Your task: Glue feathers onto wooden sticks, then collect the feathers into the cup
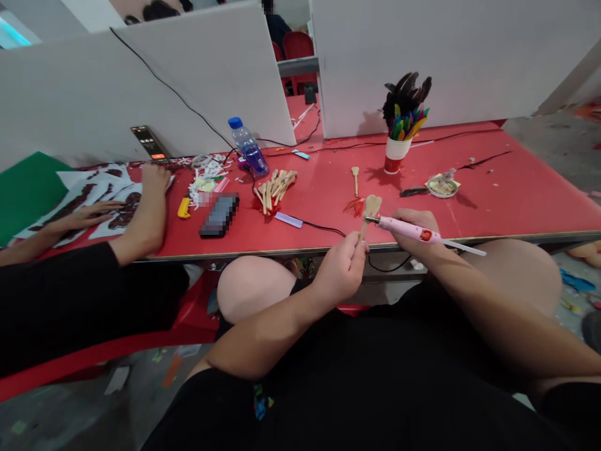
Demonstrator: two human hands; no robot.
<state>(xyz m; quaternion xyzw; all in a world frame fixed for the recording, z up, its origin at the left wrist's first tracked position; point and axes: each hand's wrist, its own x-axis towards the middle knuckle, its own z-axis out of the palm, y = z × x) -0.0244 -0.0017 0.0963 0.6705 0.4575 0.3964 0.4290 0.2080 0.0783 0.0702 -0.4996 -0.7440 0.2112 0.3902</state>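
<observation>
My left hand [345, 266] is closed around the thin stem of a wooden stick with a broad, shaped head [373, 205], held upright over the table's front edge. In my right hand [413, 222] is a pink pen-shaped hot glue gun [409, 230]. A pale glue stick [462, 247] pokes out of its back end, and its metal tip meets the wooden piece just below the head. Beyond them a similar wooden piece [355, 181] lies on the table, near some red feather strands [355, 207]. My right fingers are partly hidden behind the glue gun.
Feathers [406, 109] stand in a paper cup [397, 155] at the back. A small dish [442, 186] sits to the right. Bundled wooden pieces [276, 190], a bottle [248, 147] and a phone [219, 215] lie left of centre. A co-worker's hands [91, 215] rest on printed sheets. Cables cross the table.
</observation>
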